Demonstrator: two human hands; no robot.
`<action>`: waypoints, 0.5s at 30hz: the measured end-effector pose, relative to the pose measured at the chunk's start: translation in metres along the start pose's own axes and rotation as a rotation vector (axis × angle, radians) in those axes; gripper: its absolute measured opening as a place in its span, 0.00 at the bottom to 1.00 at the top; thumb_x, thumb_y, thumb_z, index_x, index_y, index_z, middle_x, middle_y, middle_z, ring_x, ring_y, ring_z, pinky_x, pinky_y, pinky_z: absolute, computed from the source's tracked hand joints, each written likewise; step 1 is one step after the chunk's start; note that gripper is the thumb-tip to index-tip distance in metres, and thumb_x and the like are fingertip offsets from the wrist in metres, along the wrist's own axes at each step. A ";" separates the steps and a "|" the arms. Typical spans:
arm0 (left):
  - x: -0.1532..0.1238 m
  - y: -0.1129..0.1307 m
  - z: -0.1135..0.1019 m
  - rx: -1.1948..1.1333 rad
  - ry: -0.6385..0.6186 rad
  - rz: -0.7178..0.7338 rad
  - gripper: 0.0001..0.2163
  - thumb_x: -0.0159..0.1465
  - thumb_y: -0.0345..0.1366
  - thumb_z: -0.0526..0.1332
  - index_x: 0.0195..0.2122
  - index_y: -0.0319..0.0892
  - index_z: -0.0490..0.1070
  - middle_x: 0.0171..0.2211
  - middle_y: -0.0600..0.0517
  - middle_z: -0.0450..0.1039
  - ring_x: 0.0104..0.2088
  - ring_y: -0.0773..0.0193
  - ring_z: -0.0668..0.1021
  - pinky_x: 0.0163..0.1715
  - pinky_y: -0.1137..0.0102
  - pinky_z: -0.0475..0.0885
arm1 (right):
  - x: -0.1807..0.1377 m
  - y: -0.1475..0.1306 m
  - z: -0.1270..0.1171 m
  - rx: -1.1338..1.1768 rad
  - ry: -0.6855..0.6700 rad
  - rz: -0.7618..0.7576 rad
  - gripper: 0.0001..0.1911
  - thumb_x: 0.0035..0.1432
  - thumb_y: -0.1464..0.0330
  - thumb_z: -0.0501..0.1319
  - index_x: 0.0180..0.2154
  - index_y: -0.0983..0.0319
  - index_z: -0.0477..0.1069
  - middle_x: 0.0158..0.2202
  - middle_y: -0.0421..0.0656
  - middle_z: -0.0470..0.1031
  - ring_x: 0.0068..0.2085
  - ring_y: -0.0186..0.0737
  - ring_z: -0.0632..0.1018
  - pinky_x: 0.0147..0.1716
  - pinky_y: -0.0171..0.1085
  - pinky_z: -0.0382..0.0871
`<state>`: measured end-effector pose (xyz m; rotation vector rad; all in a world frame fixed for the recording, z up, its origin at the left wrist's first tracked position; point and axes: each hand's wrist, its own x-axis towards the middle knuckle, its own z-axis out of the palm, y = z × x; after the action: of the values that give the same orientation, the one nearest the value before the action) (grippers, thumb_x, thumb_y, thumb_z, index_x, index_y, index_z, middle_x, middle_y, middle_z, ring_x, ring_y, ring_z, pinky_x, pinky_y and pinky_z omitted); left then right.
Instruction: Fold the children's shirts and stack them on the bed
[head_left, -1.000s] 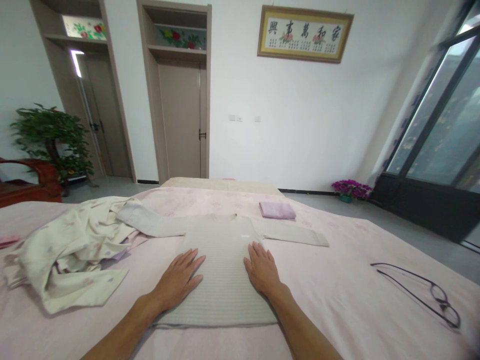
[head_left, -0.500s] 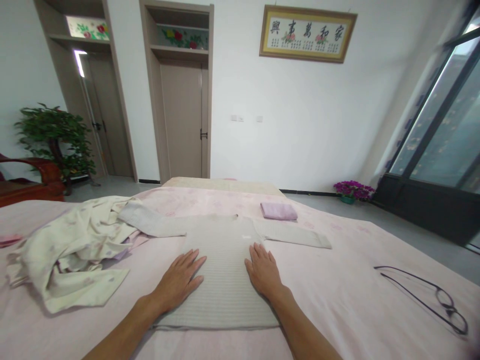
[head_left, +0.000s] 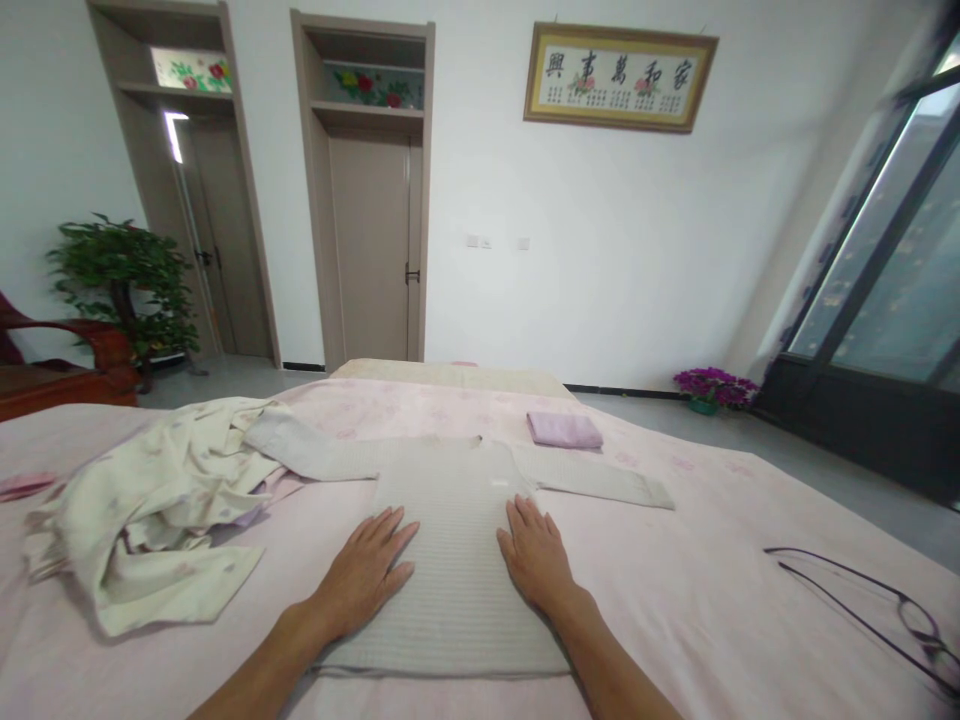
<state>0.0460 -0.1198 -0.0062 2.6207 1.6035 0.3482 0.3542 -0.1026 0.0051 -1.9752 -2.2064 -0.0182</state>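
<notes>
On the pink sheet (head_left: 697, 600), front & ctr., lies the grey shirt (head_left: 454, 570), spread flat w/ neck far, hem near; L sleeve (head_left: 315, 450) reaches to the heap of clothes (head_left: 154, 510), R sleeve (head_left: 615, 480) goes out the other way. L hand (head_left: 367, 570) is palm-down on the shirt's L side, R hand (head_left: 538, 560) likewise on the R; fingers of both lie loose & extended, nothing gripped. Step in hand is prob. smoothing or steadying the cloth. Next move, I'd judge, calls for light, even pressure, or fingertips tucked under an edge if lifting w/o creases. Vs. 1 s ago: hands & shirt look approx. unchanged rel. to each other; view shifts a bit, so all sits slightly lower & further R, & glasses (head_left: 932, 645) are now cut off at R edge.
</notes>
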 end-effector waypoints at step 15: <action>0.000 0.004 -0.005 0.000 -0.015 -0.017 0.27 0.70 0.54 0.45 0.67 0.52 0.55 0.69 0.49 0.49 0.68 0.54 0.54 0.66 0.54 0.50 | 0.000 -0.001 -0.001 -0.009 0.006 -0.002 0.31 0.67 0.59 0.43 0.66 0.64 0.55 0.69 0.49 0.51 0.69 0.49 0.52 0.65 0.49 0.42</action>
<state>0.0479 -0.1221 -0.0007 2.6022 1.6199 0.3268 0.3535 -0.1032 0.0058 -1.9746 -2.2091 -0.0340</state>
